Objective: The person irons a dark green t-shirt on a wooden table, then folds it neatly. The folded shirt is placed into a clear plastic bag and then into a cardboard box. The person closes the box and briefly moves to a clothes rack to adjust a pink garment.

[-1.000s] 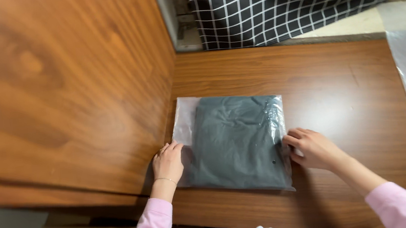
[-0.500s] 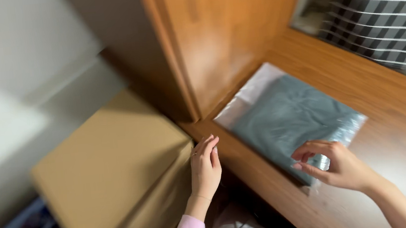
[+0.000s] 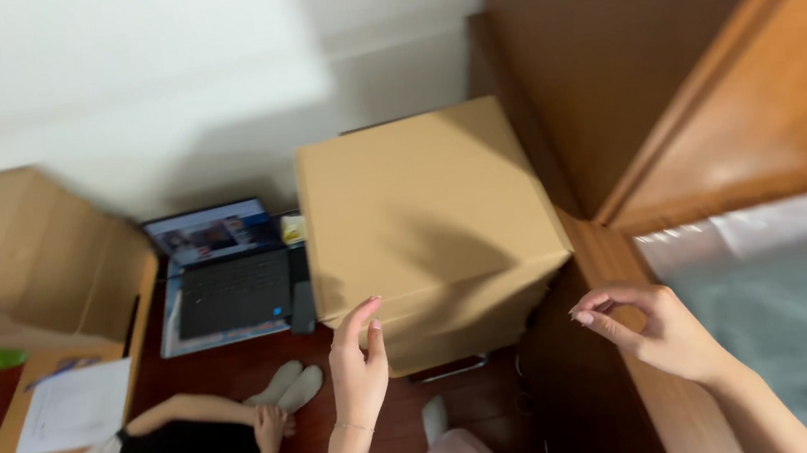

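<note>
My left hand (image 3: pixel 358 366), open and empty, held upright just before the closed cardboard box (image 3: pixel 428 224); my right hand (image 3: pixel 659 329), fingers loosely curled on nothing, near the bagged grey garment (image 3: pixel 795 335) lying rightward on the wooden desk (image 3: pixel 657 400).

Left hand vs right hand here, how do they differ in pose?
The left hand is raised, open and flat with fingers straight, in front of the closed brown cardboard box; the right hand has its fingers curled, beside the clear-bagged grey folded garment. The left wrist shows a pink sleeve; the right does not. Both hold nothing.
</note>
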